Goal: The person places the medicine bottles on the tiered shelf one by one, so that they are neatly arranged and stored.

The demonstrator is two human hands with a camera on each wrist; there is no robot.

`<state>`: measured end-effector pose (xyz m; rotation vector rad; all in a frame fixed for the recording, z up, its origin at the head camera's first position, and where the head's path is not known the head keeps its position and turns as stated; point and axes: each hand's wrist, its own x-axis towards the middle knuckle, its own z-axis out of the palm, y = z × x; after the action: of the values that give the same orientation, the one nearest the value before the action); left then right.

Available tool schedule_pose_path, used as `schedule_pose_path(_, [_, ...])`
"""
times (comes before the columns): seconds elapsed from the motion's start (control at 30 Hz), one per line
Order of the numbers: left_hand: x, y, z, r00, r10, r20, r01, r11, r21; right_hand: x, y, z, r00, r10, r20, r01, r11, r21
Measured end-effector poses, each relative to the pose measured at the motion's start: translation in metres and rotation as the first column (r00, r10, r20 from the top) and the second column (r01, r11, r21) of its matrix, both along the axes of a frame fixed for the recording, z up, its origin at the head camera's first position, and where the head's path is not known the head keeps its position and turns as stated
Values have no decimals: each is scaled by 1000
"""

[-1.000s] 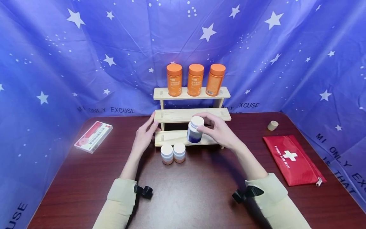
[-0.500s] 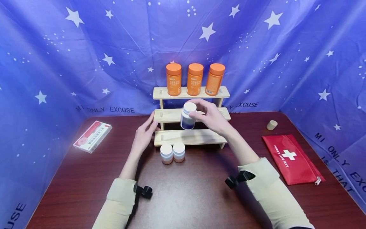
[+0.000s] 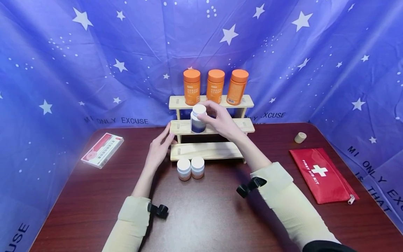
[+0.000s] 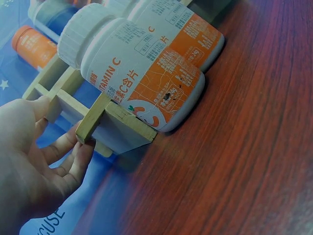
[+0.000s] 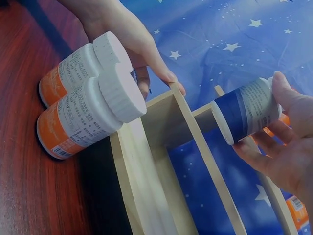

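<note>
Right fingers (image 5: 257,159) grip blue-labelled bottle (image 5: 249,110) near middle shelf (image 3: 247,126) edge; left fingers (image 4: 62,148) hold its end.

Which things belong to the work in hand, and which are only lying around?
Likely the job:
blue-labelled bottle in the right hand
wooden shelf, touched by the left hand
orange bottles on top
two vitamin C bottles in front

Likely just lying about:
first aid kit
flat box
pale cylinder
</note>
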<state>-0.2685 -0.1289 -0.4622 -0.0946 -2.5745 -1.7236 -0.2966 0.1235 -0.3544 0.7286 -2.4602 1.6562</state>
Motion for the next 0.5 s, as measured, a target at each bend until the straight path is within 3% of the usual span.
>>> schedule_pose_path(0.5, [1,0,2,1000,-5,1,5,1000,5,-16,-16,-15,1000,14,-12,-15,999,-34])
